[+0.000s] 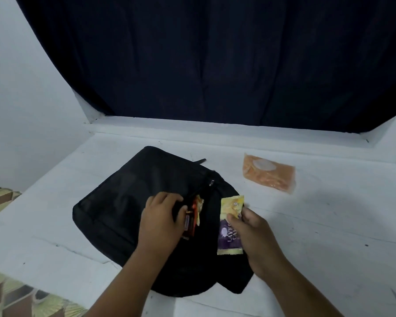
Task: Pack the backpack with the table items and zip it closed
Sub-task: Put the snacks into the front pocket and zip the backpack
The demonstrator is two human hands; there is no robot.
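A black backpack [124, 202] lies flat on the white table [329, 225], its zip opening facing right. My left hand [160, 220] grips the edge of that opening, where an orange and brown snack packet [191, 221] pokes out beside my fingers. Just right of the opening, my right hand [254, 239] pinches a yellow and purple cake wrapper [230, 225] and holds it upright over the bag. An orange wet-wipe pack [270, 173] rests on the table at the back right, apart from both hands.
A dark blue curtain [215, 65] hangs behind the table above a raised white ledge [215, 126]. A patterned mat [0, 200] shows past the table's left edge and at the bottom left corner.
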